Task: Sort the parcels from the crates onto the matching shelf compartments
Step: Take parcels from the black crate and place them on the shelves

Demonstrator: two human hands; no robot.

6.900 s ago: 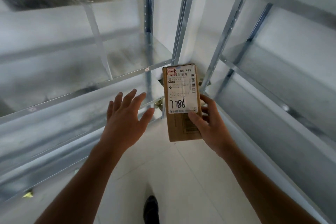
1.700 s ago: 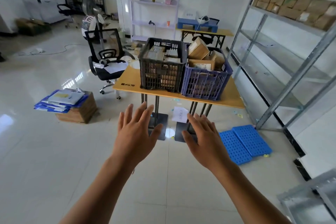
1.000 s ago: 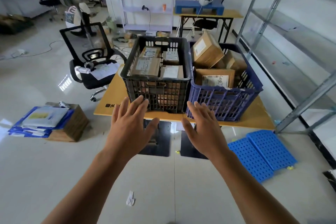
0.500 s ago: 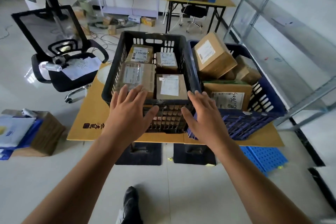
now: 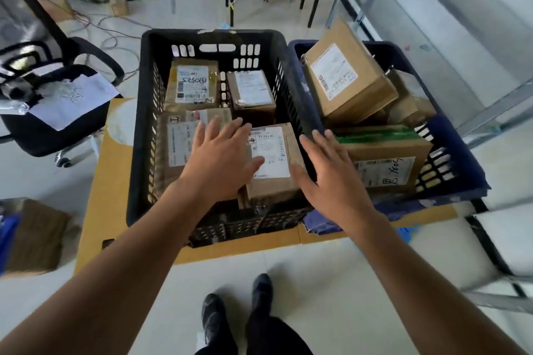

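Now, on my head view, both hands have gone farther in than half a second ago. Back then they were at the near rim of the black crate. Now they are over it, and the crates look bigger and closer.

I count two hands. The left hand is flat, with fingers straight and spread, and it holds nothing. It is over the two near parcels, but I cannot tell if it touches them. The right hand is spread wide too and holds nothing. It is above the wall where the crates meet.

I count two crates on the yellow table. The black one is at 12 o'clock and the blue crate is at 2 o'clock, side by side.

In the black one I count four parcels on top: the far left parcel, the far right parcel, the near left parcel and the near right parcel.

In the blue one I can count three: a tilted box, a green-taped box and a small box behind them.

One black chair is at 9 o'clock. Two black shoes are at 6 o'clock.
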